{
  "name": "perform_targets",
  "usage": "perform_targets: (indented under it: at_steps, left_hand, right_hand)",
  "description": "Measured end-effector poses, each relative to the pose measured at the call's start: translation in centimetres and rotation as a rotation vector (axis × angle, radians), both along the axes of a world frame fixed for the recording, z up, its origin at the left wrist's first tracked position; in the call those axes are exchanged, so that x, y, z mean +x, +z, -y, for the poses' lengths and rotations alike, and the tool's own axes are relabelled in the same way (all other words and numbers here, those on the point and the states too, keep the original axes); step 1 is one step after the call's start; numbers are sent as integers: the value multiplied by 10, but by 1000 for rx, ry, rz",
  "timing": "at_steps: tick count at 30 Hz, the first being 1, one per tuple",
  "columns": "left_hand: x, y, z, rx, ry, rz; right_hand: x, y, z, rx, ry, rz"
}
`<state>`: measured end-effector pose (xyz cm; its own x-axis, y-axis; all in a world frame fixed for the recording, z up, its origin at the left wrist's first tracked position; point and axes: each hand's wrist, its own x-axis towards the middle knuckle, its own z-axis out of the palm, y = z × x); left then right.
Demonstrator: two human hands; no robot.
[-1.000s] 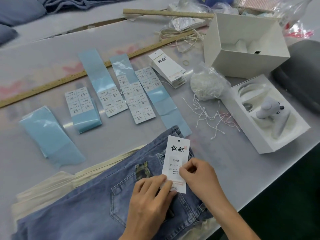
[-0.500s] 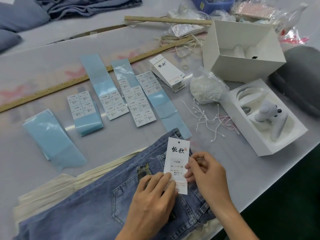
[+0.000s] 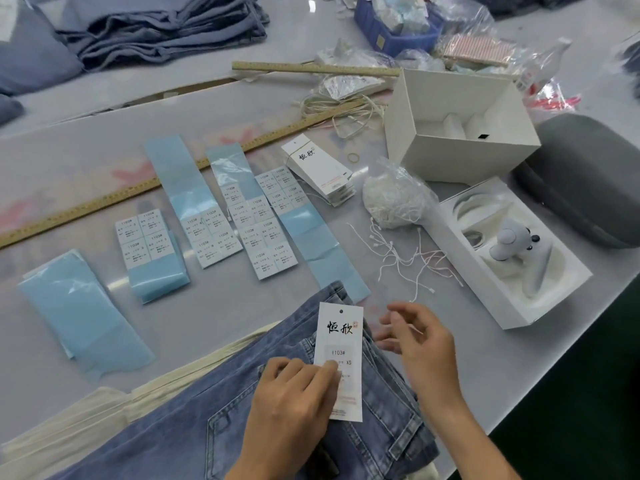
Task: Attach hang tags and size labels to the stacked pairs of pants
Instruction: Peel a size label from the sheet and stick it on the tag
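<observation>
Head view: one hang tag (image 3: 341,344) on jeans (image 3: 214,410), pressed flat by left hand (image 3: 294,400); right hand (image 3: 420,344) loosely open, empty, beside tag. Four label sheets (image 3: 266,233) on counter (image 3: 225,317), loose strings (image 3: 408,258) beyond.

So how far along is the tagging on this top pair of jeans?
Done: a size sticker marked XS sits on the hang tag, which lies on the top jeans. In hand: the left hand presses the tag flat while the right hand hovers beside it. Left: no string runs through the tag's hole; loose strings lie nearby. Cream pants underneath show no tag.
</observation>
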<state>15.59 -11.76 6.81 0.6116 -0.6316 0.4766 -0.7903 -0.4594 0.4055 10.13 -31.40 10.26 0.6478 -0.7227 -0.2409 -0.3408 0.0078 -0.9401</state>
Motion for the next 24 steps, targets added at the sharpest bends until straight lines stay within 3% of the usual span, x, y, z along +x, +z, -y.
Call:
perform_targets:
  at_steps: [2, 4, 7, 10, 13, 17, 21, 24]
  left_hand:
    - [13, 3, 9, -63, 45, -90]
    - [26, 8, 20, -122, 147, -296]
    - [44, 12, 38, -209, 315, -701]
    - [61, 9, 49, -194, 378, -950]
    - [69, 7, 52, -139, 354, -1031]
    - [66, 6, 51, -212, 358, -1006]
    - [65, 9, 48, -304, 381, -1062]
    - [63, 15, 42, -385, 394, -1101]
  right_hand:
    - [14, -15, 32, -107, -125, -42]
    - [34, -36, 58, -254, -108, -171]
    - [64, -62, 88, -578, 118, -320]
    - [88, -74, 110, -792, 446, -371]
    - [95, -77, 123, -932, 665, -317]
    - [89, -77, 131, -1042, 736, -231]
    - [89, -69, 122, -996, 631, -216]
    - [90, -50, 99, -538, 270, -151]
